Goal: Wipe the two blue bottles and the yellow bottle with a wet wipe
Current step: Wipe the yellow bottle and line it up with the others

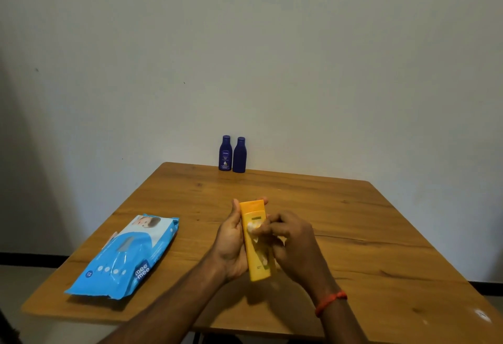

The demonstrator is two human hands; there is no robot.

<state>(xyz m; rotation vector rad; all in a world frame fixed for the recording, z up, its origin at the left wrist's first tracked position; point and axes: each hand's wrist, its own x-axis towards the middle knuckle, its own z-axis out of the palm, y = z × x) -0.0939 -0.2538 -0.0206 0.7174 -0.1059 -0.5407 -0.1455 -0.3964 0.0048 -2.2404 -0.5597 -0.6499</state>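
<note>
Fingers (265,228) of the right hand (291,240) pinch, seemingly, a wipe (251,227) onto the yellow bottle (258,267) the left hand (230,243) grips; blue bottles (225,153) stand at twelve o'clock.

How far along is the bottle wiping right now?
Done: nothing shows as finished. In hand: the left hand holds the yellow bottle while the right hand rubs a wipe on its front. Left: the labelled blue bottle and the plain blue bottle stand far from both hands; whether they are already wiped cannot be told.
</note>
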